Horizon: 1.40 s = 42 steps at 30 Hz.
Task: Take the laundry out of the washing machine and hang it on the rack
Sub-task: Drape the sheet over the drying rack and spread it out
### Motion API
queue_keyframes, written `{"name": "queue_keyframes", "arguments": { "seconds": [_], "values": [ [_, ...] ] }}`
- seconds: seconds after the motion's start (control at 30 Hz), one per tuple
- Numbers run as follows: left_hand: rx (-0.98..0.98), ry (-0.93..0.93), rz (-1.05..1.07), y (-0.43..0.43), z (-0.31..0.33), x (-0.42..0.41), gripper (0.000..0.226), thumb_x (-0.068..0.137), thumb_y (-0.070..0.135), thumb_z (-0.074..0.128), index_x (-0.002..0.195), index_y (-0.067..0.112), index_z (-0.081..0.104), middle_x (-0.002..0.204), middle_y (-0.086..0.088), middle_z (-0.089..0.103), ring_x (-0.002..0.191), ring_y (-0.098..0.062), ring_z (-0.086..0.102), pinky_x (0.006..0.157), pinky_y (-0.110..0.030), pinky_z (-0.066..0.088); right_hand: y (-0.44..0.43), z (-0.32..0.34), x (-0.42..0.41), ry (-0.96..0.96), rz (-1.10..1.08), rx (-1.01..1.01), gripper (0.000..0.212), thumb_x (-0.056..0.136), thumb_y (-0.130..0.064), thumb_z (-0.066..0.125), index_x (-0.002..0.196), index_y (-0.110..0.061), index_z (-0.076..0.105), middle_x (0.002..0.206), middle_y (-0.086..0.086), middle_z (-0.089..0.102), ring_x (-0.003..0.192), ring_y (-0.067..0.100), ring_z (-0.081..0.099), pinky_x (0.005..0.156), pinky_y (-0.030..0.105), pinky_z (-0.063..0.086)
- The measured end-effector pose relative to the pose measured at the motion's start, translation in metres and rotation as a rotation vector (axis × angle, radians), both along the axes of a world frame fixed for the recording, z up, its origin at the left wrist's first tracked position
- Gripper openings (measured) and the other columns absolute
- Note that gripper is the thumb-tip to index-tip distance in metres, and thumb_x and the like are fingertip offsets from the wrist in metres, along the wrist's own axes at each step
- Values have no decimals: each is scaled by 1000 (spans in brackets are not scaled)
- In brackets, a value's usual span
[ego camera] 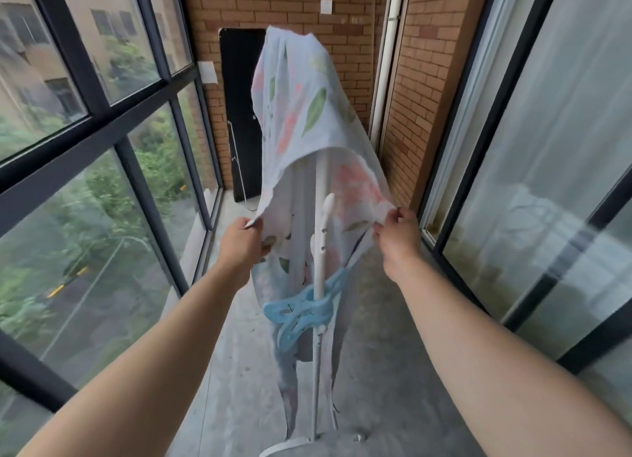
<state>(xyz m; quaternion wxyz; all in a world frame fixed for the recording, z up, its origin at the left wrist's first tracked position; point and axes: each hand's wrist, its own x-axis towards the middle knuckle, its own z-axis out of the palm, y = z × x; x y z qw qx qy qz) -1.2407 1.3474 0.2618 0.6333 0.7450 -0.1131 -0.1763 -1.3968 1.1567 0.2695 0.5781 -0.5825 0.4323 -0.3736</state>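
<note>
A white sheet with pink flowers and green leaves (pixel 301 114) is draped over the top of a white drying rack, whose upright pole (pixel 320 237) shows beneath the lifted hem. My left hand (pixel 241 241) pinches the sheet's left edge. My right hand (pixel 396 234) pinches its right edge, and both hold the hem up and spread apart. More of the same cloth hangs down along the pole toward the floor. Two large light-blue clips (pixel 301 311) grip the pole lower down. The washing machine is out of view.
This is a narrow balcony with a concrete floor (pixel 246 371). Floor-to-ceiling windows with dark frames (pixel 102 138) run along the left. Sliding glass doors (pixel 533 183) line the right. A brick wall (pixel 290 15) and a black panel (pixel 241 121) close the far end.
</note>
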Motion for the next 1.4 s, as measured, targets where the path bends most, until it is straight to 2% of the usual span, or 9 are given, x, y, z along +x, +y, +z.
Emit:
{"name": "queue_keyframes", "arguments": {
  "seconds": [0.13,0.23,0.33,0.5,0.73,0.87,1.03,1.17,1.4],
  "values": [
    [151,-277,108,21,-5,9,22,99,31,46,83,19,55,86,-12,67,82,-33,65,67,-44,52,-10,-5,-14,65,-193,-286,15,105,-29,37,101,-19,46,83,-4,55,83,25,58,67,30,40],
    [263,-488,103,44,-8,3,37,99,47,45,75,19,51,70,-1,59,67,-24,56,52,-30,36,-5,-14,-30,81,-178,-431,20,99,-29,52,109,-12,51,99,2,60,83,19,59,57,20,39],
    [277,-566,52,59,-4,-15,61,94,66,37,79,10,56,68,-3,59,63,-17,52,54,-31,38,13,-21,-41,112,-124,-511,32,91,-39,67,108,-16,52,97,-5,58,75,-2,57,51,6,36],
    [405,-679,18,67,20,-42,70,86,77,19,66,14,44,59,0,54,57,-16,50,50,-30,33,47,-20,-51,209,-56,-580,41,92,-53,59,62,-28,45,55,-8,50,48,1,52,39,12,33],
    [233,-951,160,48,99,-67,38,97,54,37,77,24,48,63,10,54,59,-11,52,49,-27,35,74,11,-59,34,-55,-579,53,97,-47,55,51,-23,42,43,-16,49,38,4,45,36,13,27],
    [101,-1044,278,44,131,-82,39,102,41,38,73,15,44,56,5,45,53,-16,45,46,-31,24,88,33,-70,-57,-88,-608,56,101,-48,43,53,-21,32,41,-12,40,38,6,37,37,15,24],
    [-32,-1133,366,59,158,-107,31,102,30,41,77,12,49,58,7,41,54,-17,37,49,-31,24,99,63,-91,-192,-160,-649,50,102,-45,41,58,-20,43,47,-8,43,42,5,41,39,19,30],
    [-148,-1191,382,67,180,-128,33,99,24,44,68,14,36,52,7,32,49,-14,30,49,-33,21,108,86,-107,-290,-224,-709,46,104,-37,43,59,-29,38,46,-18,48,40,0,42,37,14,28],
    [-299,-1278,391,83,200,-162,38,100,22,44,65,12,33,53,5,26,48,-7,30,47,-21,19,125,106,-142,-423,-289,-741,41,96,-57,37,61,-36,44,49,-19,49,43,-3,45,39,9,28]
  ]
}}
